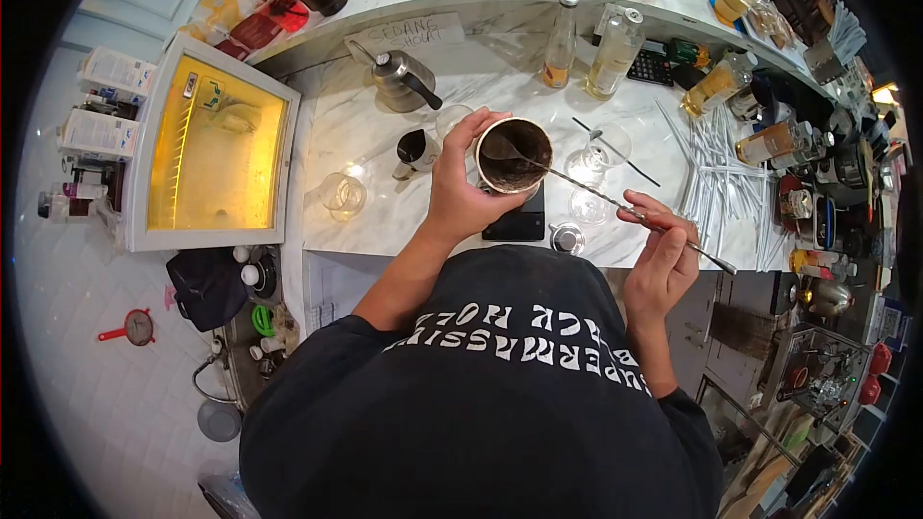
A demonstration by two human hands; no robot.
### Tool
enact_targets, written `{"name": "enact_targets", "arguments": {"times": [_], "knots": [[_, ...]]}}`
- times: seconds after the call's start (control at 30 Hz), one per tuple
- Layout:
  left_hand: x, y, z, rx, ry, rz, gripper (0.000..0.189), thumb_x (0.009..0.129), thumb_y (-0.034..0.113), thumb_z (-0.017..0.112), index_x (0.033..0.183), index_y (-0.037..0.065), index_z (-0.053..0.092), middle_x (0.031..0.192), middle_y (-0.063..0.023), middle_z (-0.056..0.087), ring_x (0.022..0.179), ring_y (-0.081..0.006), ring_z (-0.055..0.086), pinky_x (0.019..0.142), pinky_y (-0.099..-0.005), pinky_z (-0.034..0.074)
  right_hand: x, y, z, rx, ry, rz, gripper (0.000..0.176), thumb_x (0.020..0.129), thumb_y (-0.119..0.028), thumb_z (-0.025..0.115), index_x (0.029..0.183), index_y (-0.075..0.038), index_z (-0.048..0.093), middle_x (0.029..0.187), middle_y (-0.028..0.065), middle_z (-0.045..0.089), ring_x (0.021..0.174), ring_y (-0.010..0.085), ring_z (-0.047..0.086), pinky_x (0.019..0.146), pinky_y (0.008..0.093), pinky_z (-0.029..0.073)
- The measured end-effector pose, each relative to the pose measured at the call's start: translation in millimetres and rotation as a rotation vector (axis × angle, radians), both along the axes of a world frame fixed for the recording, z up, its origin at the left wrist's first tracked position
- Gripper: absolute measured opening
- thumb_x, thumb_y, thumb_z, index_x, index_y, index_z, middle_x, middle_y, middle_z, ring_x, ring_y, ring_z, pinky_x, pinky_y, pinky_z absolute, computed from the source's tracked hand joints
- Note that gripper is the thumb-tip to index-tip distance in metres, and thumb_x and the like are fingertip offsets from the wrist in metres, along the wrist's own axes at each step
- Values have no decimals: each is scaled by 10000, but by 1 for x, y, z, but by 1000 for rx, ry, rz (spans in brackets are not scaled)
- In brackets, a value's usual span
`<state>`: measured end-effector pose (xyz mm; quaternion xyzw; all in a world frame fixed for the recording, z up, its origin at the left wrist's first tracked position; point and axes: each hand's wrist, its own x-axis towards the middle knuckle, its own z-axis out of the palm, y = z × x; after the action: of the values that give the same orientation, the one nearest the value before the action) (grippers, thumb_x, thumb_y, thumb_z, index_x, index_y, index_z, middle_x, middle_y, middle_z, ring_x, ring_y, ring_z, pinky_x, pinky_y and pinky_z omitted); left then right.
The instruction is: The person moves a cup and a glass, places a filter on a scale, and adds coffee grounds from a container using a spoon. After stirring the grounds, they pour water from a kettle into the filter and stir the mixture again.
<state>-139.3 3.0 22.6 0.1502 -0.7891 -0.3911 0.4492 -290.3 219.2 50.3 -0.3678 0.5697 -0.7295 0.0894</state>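
Note:
My left hand (463, 178) is wrapped round a cup (528, 135), held above the counter with its mouth tilted toward me. Dark brown contents coat the inside of the cup. A long bar spoon (601, 196) with a twisted stem reaches into it. My right hand (663, 250) grips the spoon's stem near its outer end. Below the cup lies a black scale (516, 223), partly hidden. Beside the scale sits a small metal vessel (567, 237). A small dark pitcher (413, 150) and a clear glass (343, 195) stand left of my left hand.
A gooseneck kettle (399, 79) stands at the back left of the marble counter (327, 149). Bottles (615, 53) line the back. Many loose straws (726, 168) lie to the right. A lit yellow display cabinet (216, 139) borders the left side. A clear glass (608, 142) stands beyond the spoon.

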Motion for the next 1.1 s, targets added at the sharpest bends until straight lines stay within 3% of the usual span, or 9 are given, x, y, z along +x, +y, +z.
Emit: {"name": "enact_targets", "arguments": {"times": [0.4, 0.77, 1.1], "knots": [[2, -22, 5, -110, -82, 3, 1104, 669, 102, 1005, 1561, 33, 356, 1438, -198, 630, 1321, -290, 651, 1120, -421, 525, -19, -26, -7, -46, -246, 59, 406, 1198, -284, 340, 1123, 43, 570, 1187, 307, 700, 1100, 359, 731, 966, 466, 614], [30, -15, -14, 13, -191, 223, 1115, 688, 89, 983, 1584, 6, 324, 1440, -195, 617, 1334, -288, 630, 1151, -407, 490, -32, -15, -21, -71, -475, 12, 411, 1190, -328, 396, 1123, 29, 587, 1094, 292, 741, 1039, 372, 756, 987, 462, 588], [76, -18, -41, 265, -132, 413, 1096, 735, 23, 938, 1611, 10, 279, 1439, -185, 578, 1310, -264, 617, 1156, -389, 468, -48, 4, -45, 142, -237, 6, 372, 1192, -270, 368, 1158, 34, 579, 1183, 295, 725, 1043, 338, 748, 1022, 453, 564]]}}
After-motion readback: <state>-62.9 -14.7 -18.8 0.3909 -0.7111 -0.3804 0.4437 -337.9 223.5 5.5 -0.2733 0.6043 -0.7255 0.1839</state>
